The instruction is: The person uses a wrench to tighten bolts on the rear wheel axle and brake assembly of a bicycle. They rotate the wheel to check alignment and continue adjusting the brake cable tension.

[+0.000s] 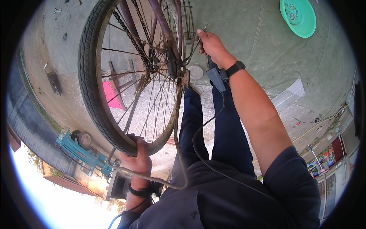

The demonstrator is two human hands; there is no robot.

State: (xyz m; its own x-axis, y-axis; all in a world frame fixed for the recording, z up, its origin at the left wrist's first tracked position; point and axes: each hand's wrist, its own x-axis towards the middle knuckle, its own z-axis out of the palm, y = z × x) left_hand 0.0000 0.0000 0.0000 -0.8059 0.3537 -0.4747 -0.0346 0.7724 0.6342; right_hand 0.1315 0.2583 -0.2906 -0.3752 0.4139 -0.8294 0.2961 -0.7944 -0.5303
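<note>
A bicycle's rear wheel [93, 107], with its dark tyre, spokes, chain [135, 40] and rusty purple frame [167, 34], fills the upper left of the head view. My left hand [137, 154] grips the tyre and rim at the bottom of the wheel, its fingers partly hidden behind them. Beside that hand runs a bent metal tube [145, 175], curving up toward the hub. My right hand [209, 47], right of the hub, has its fingers closed round a thin metal rod [192, 53] with a small end fitting. Both wrists wear dark straps; a cabled device [217, 80] is on the right one.
A green basin [299, 19] lies at upper right, a round pale disc [195, 71] near my feet. A pink board [112, 95] shows behind the wheel, a teal vehicle [82, 156] at lower left. A translucent sheet [288, 99] and cluttered items [329, 156] are at right.
</note>
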